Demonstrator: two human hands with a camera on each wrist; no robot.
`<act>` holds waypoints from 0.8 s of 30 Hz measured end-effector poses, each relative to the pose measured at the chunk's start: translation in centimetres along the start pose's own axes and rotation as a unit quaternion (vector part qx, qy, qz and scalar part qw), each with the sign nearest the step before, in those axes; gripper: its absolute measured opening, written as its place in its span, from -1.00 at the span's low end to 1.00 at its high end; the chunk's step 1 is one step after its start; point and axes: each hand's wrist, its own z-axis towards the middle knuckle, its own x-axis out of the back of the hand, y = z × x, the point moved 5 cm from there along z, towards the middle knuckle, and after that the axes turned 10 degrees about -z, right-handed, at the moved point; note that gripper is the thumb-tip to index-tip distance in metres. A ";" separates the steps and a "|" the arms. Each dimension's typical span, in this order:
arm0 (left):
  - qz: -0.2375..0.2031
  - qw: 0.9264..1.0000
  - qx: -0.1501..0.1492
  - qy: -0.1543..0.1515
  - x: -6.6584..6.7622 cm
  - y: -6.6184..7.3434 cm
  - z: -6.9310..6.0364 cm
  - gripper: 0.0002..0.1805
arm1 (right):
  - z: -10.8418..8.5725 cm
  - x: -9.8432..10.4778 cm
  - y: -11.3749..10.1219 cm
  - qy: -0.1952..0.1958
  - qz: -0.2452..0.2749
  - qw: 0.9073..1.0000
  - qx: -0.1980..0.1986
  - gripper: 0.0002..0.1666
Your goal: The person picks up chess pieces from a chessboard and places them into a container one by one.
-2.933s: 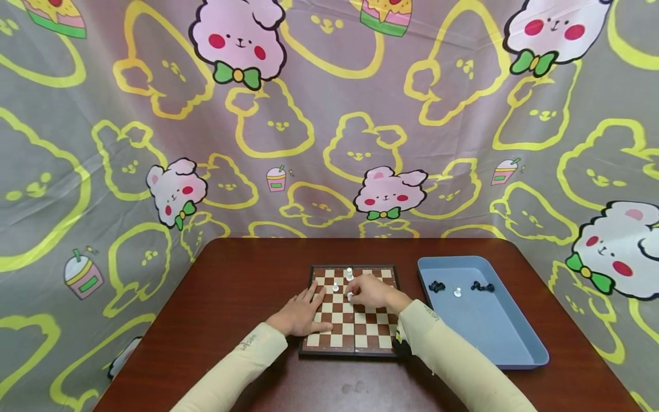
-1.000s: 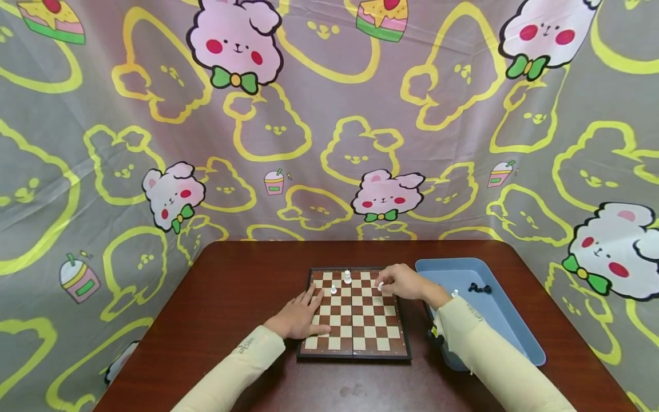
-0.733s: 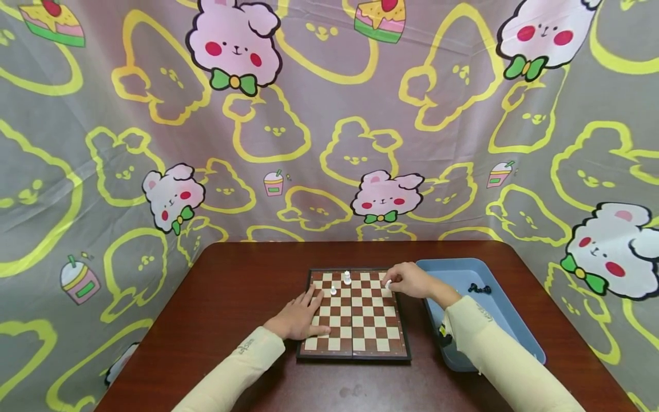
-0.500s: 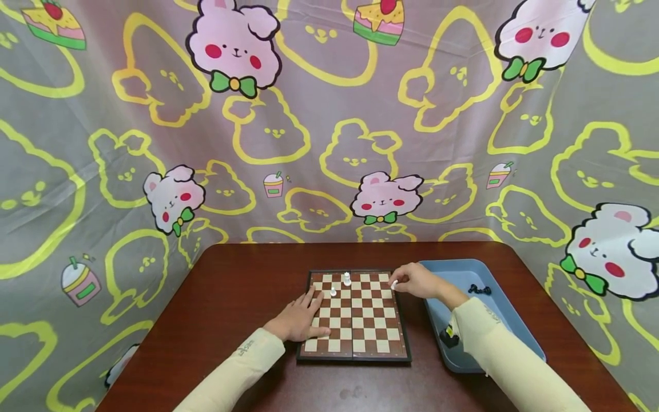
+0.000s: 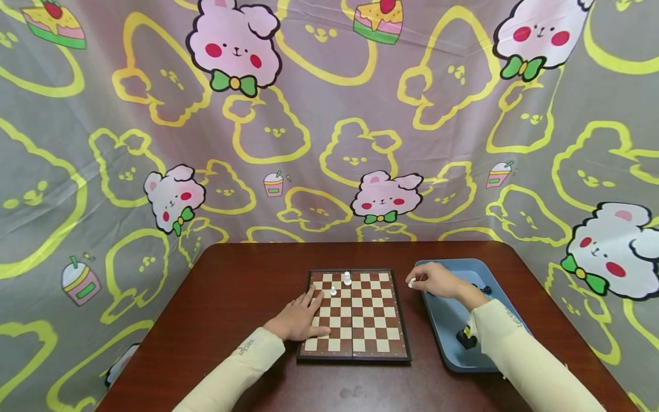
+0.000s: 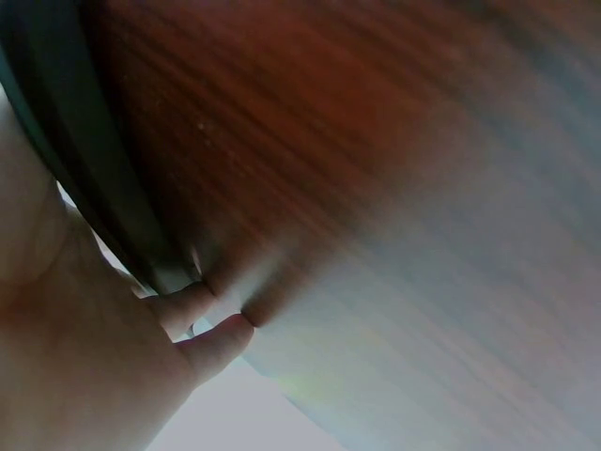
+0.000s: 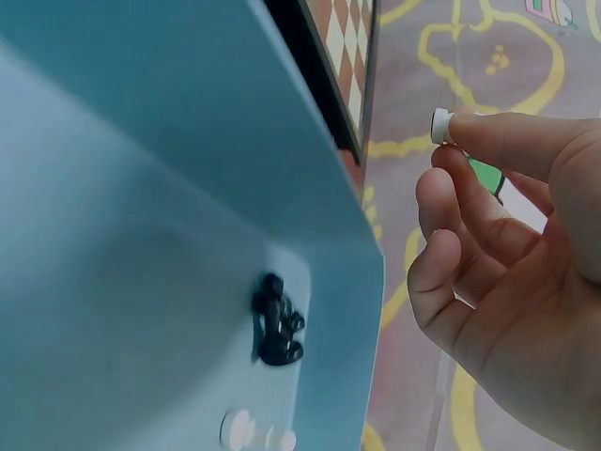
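Right hand [image 5: 435, 280]: right of centre, fingertips and thumb pinched together on a small white chess piece [image 5: 411, 282], remaining fingers bent inward in the right wrist view. Held piece: off the board's right edge, near the tray's upper left corner, its round base pointing away from the fingers in the right wrist view.

Left hand [image 5: 297, 320]: lower centre, fingers spread and extended, lying across the left edge of the chessboard; grips no piece.

Chessboard [image 5: 365, 312]: brown and cream squares, dark rim, flat on the bench [image 5: 231, 286] at lower centre. On it, towards the top edge: one taller white piece [image 5: 347, 278], upright; one short white piece [image 5: 333, 291], upright, just below and to its left.

Tray [image 5: 448, 326]: blue, lower right, partly covered by the right arm. Contents: black pieces [image 7: 277, 324], lying; a white piece [image 7: 239, 430], blurred, at the bottom of the right wrist view.

Sleeves [image 5: 226, 366]: pale yellow, a pair.

Backdrop [image 5: 309, 131]: grey-pink cloth, yellow outlined animals, across the upper frame
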 end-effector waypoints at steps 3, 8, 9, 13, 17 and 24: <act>-0.003 1.000 -0.003 0.001 0.0 0.0 0.0 0.07 | -0.4 0.3 0.7 0.003 -0.002 1.000 -0.002 -0.81; -0.007 1.000 -0.005 0.002 0.1 0.1 0.0 0.07 | -1.1 0.4 1.6 0.002 -0.002 1.000 -0.015 -0.78; -0.006 1.000 -0.004 0.002 0.1 0.1 0.0 0.07 | -1.3 0.5 1.8 0.003 -0.004 1.000 -0.016 -0.78; -0.007 1.000 -0.003 0.003 0.1 0.1 -0.1 0.07 | -1.9 0.7 2.4 0.008 -0.008 1.000 -0.023 -0.78; -0.010 1.000 -0.005 0.003 0.1 0.2 -0.2 0.06 | -2.4 0.9 3.1 0.011 -0.011 0.999 -0.034 -0.80; -0.009 1.000 -0.009 0.008 0.2 0.1 -0.2 0.07 | -3.1 0.6 4.4 0.011 -0.010 0.999 -0.039 -0.82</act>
